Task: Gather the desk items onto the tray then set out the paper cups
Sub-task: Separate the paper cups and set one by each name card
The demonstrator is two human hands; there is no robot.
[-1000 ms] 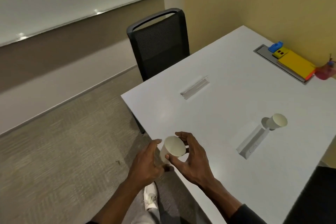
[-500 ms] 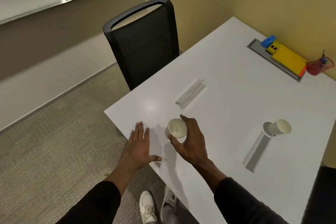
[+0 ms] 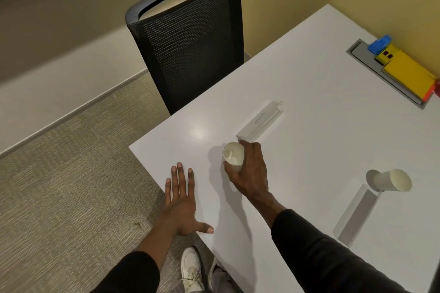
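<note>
My right hand grips a white paper cup, upright on the white table just in front of a clear name-card stand. My left hand lies flat on the table's near-left edge, fingers spread, holding nothing. A second paper cup stands at the right by the end of another clear stand. A grey tray at the far right carries a blue item, a small yellow item and a yellow notebook.
A black mesh office chair is pushed against the table's far-left side. A red object shows at the right frame edge beside the tray. Carpeted floor lies to the left, and my white shoes are under the table corner.
My right hand carried the cup forward from the table edge and set it down near the name-card stand. My left hand let go of the cup and dropped flat on the table edge.
</note>
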